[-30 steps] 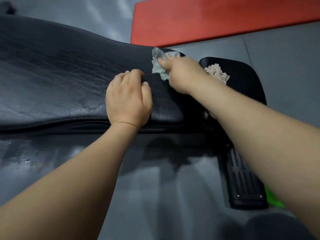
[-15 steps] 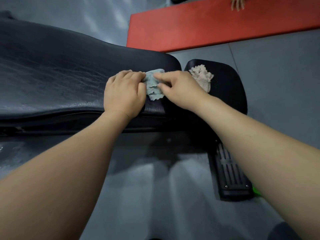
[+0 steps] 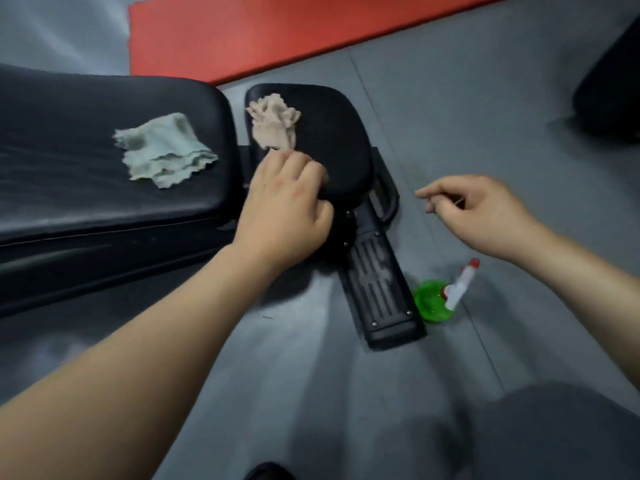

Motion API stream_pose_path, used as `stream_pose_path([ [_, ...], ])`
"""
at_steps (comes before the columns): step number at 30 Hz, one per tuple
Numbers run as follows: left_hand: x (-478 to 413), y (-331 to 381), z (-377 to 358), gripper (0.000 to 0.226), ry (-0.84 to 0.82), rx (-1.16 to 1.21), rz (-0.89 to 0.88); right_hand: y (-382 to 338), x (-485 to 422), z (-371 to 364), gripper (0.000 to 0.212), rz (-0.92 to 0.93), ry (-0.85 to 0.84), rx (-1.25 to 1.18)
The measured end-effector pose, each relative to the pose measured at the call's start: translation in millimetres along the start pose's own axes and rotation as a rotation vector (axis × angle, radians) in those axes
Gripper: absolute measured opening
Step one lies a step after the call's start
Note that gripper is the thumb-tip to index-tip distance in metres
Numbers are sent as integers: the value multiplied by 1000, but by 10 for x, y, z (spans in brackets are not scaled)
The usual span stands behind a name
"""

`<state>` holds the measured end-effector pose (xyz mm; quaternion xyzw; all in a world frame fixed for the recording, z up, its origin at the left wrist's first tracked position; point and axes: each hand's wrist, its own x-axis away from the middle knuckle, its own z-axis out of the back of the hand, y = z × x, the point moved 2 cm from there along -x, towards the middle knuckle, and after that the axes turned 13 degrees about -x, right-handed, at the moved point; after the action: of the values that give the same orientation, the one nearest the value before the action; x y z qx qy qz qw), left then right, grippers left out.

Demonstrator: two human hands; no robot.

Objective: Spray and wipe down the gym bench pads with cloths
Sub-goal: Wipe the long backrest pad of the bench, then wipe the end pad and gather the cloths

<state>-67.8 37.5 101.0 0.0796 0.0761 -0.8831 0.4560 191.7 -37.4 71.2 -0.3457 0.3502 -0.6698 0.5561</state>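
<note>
While my left hand curls its fingers on the seat pad, my right hand hangs slack-fingered near the spray bottle.

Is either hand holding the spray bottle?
No: the spray bottle sits on the floor, apart from the right hand and left hand.

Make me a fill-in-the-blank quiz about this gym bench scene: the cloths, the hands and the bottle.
1. The green spray bottle stands on the ____.
2. The right hand hovers in the air, holding ____.
3. The left hand touches the small seat pad, and ____ cloths lie on the bench pads in all.
4. The mat beyond the bench is ____.

Missing words: floor; nothing; two; red.
</note>
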Motion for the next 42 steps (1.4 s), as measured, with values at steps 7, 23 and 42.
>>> stream_pose_path([
  [7, -6, 897, -502, 44, -172, -20, -275, 1207, 855, 174, 27, -265, 198, -40],
  [23, -30, 747, -619, 44, -91, -136, -317, 1733, 889, -403, 77, -262, 58, -198],
  [42, -725, -154, -202, 38, 65, -179, 169, -418, -469, -72, 51, -203, -122, -383],
])
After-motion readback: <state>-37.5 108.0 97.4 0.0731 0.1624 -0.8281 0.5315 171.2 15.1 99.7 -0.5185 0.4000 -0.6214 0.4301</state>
